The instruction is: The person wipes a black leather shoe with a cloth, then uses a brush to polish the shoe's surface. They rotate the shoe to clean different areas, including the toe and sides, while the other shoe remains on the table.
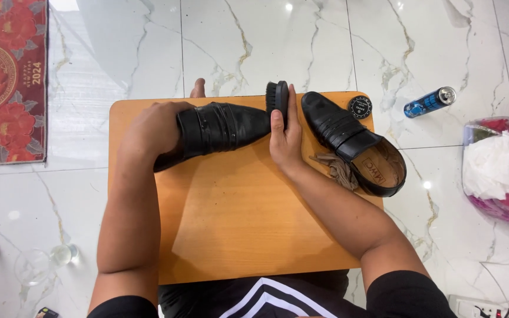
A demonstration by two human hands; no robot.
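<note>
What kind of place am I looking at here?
Probably a room in a home, not a workshop: a glossy white marble-tile floor, a red floral mat on it, and a small wooden table where shoes are being brushed.

- The floor is laid with large glossy white marble-look tiles with grey and gold veins and thin dark joints.
- Ceiling lights show as small bright spots on the tiles, and a broad pale sheen lies across the upper left.
- A small wooden table with rounded corners and an orange-brown top stands in the middle.
- A red mat with flowers and a round gold emblem lies at the left edge.
</note>
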